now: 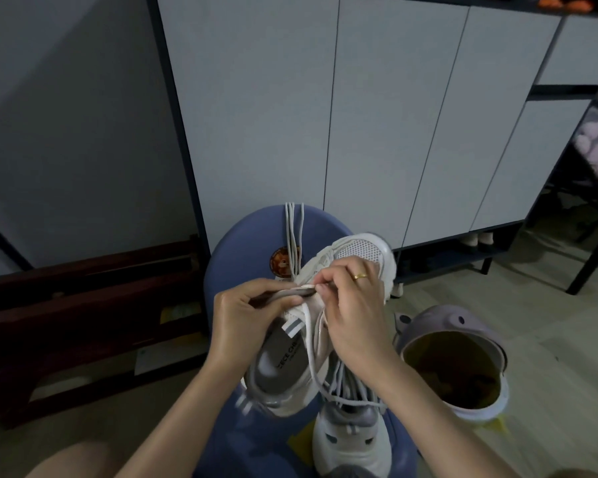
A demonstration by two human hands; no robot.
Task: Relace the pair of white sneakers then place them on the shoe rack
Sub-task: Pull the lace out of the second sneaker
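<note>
A white sneaker (363, 251) with a mesh toe lies on a blue stool (246, 250), toe pointing away from me. My left hand (242, 312) grips its grey tongue near the top eyelets. My right hand (353, 305), with a gold ring, pinches the white lace (311, 353) at the tongue. Loose lace ends (294, 236) trail over the far side of the stool. The second white sneaker (351, 439) stands on the stool's near edge, under my right forearm, partly hidden.
A tall white cabinet (359, 115) with an open low shelf holding shoes (477, 241) stands behind the stool. A lilac bin (453, 360) with a yellow liner sits on the floor to the right. Dark wooden furniture (83, 322) fills the left.
</note>
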